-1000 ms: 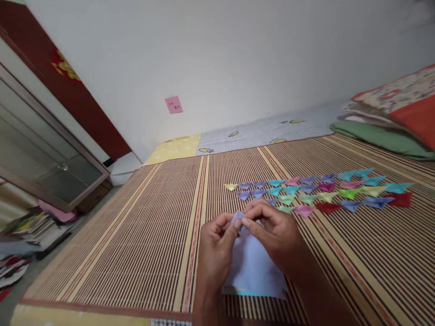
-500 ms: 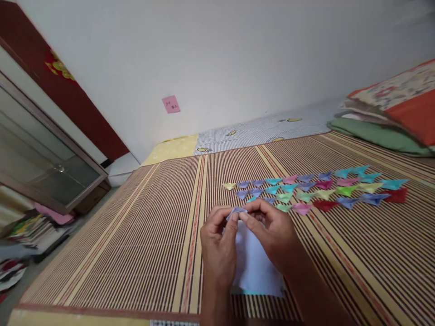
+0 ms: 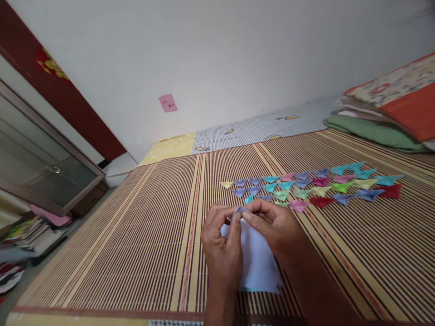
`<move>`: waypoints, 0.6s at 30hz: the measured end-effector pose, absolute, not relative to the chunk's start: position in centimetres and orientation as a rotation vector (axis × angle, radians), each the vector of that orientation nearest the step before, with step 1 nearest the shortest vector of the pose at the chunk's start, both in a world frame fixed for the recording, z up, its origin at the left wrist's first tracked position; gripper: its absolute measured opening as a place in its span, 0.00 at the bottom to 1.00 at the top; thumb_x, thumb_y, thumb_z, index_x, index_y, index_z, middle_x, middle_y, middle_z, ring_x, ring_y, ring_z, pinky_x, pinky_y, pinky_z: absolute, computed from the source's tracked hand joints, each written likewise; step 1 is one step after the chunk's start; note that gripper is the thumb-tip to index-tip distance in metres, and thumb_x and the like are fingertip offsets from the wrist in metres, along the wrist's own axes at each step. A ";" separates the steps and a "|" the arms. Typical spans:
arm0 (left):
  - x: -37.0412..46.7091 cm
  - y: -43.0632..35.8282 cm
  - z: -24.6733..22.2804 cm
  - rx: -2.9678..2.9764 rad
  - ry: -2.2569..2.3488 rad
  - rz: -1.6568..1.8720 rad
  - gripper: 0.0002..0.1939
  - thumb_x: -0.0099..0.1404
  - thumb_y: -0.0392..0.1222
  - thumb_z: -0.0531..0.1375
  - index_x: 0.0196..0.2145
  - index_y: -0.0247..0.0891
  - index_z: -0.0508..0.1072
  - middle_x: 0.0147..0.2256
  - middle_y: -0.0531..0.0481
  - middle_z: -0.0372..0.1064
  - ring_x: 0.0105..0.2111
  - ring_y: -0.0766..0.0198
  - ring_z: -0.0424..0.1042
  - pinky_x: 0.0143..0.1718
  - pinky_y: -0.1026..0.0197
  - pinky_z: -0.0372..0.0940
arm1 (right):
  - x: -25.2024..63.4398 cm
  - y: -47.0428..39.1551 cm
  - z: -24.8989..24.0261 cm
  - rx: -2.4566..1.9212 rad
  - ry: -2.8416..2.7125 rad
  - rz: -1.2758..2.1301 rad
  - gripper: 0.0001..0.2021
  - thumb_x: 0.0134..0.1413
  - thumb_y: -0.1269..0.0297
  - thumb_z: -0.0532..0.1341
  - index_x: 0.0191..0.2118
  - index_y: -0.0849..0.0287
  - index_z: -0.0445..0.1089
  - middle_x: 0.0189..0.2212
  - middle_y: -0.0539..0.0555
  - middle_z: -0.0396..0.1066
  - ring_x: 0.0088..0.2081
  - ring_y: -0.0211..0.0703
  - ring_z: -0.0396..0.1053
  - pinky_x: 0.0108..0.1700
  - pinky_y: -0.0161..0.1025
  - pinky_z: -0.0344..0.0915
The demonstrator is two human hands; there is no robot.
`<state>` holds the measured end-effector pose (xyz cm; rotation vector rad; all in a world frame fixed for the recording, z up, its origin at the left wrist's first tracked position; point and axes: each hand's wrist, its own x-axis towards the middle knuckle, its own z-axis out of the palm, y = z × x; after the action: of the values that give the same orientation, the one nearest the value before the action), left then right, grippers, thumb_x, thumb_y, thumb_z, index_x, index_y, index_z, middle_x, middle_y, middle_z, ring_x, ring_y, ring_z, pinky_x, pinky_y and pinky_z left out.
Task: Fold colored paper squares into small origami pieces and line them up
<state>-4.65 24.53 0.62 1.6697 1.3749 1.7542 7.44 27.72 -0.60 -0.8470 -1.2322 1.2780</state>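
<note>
Between the fingertips of both hands is a small folded piece of purple paper (image 3: 240,210). My left hand (image 3: 222,235) pinches its left side, thumb against forefinger. On the right side, my right hand (image 3: 277,224) grips it the same way, its lower fingers curled in. Below the hands lies a stack of pale purple paper sheets (image 3: 258,262), with a turquoise edge showing under it; the forearms and hands cover part of the stack. Just beyond the hands, several folded paper shapes (image 3: 311,191) in many colours lie in rows.
A striped bamboo mat (image 3: 136,244) covers the bed. Folded bedding (image 3: 377,131) is piled at the right. At the left stands a glass-doored cabinet (image 3: 44,154), with books (image 3: 27,231) below it. A pink note (image 3: 167,103) is stuck on the wall.
Both hands keep hold of the purple paper, and its folded edges look shifted between the fingers. The whole view has moved slightly, so the background sits a little further left.
</note>
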 end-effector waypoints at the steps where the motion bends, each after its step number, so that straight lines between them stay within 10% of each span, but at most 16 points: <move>1: -4.7 24.5 0.6 1.651 1.381 1.743 0.07 0.69 0.35 0.62 0.34 0.42 0.79 0.34 0.51 0.73 0.37 0.61 0.71 0.41 0.60 0.64 | 7.5 27.7 -0.6 -0.847 -1.246 1.266 0.08 0.54 0.59 0.67 0.32 0.58 0.74 0.28 0.50 0.74 0.32 0.42 0.70 0.37 0.40 0.65; 18: -5.3 25.0 -0.5 1.033 1.069 1.648 0.08 0.63 0.42 0.68 0.29 0.38 0.75 0.27 0.55 0.71 0.29 0.68 0.67 0.33 0.67 0.63 | 7.9 27.6 -0.2 -0.851 -1.479 1.202 0.11 0.61 0.57 0.62 0.31 0.57 0.71 0.24 0.47 0.68 0.27 0.38 0.63 0.28 0.36 0.59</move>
<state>-5.34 24.98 -0.53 1.0334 1.0695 1.6478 7.91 27.64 -0.20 -0.8514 -1.4789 1.2016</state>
